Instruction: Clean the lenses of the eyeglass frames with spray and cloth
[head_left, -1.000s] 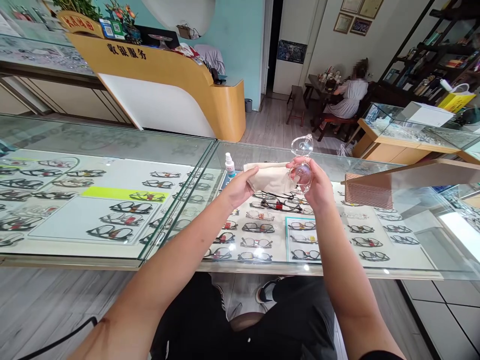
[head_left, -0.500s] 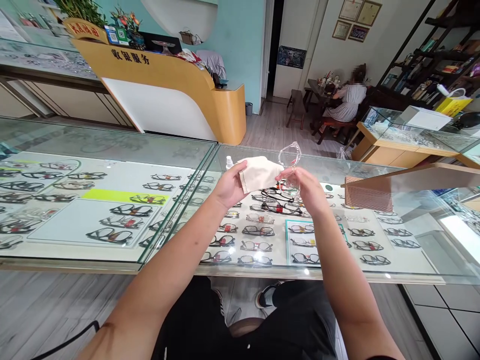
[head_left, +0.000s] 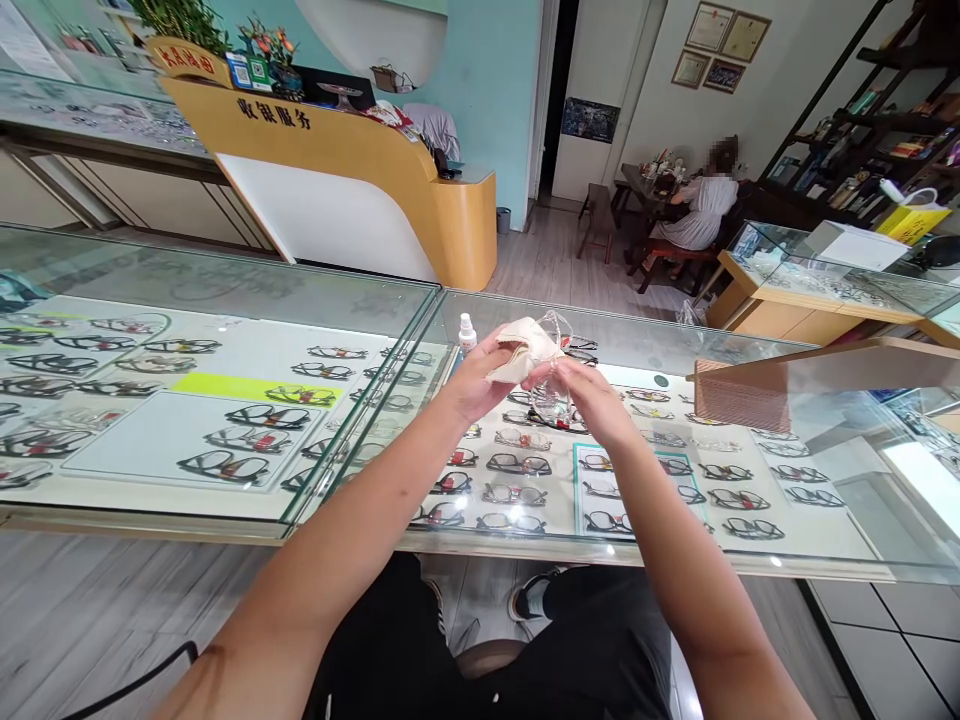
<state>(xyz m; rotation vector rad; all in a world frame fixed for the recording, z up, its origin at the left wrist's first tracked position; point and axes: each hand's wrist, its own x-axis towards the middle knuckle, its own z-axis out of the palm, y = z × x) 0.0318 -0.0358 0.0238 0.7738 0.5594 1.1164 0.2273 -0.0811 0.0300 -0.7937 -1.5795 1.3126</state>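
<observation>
Above the glass display case, my left hand (head_left: pixel 480 378) is closed on a cream cleaning cloth (head_left: pixel 527 343). The cloth is bunched and lies against a pair of clear-framed glasses (head_left: pixel 553 405). My right hand (head_left: pixel 589 392) grips these glasses, fingers closed near the middle of the frame. One part of the frame shows above the cloth and another hangs below the fingers; the cloth and hands hide the rest. Just behind my left hand, a small white spray bottle (head_left: pixel 466 332) stands on the case.
Under the glass top (head_left: pixel 465 545) lie rows of spectacles (head_left: pixel 519 464). A brown board-like stand (head_left: pixel 742 395) rests at the right. Another glass case section (head_left: pixel 172 440) adjoins on the left. Beyond are a wooden counter (head_left: pixel 465 230) and a seated person (head_left: pixel 705 205).
My right hand has brought the clear glasses left and against the cloth. The cloth, spread flatter before, is now bunched around part of the frame. The white bottle shows more fully.
</observation>
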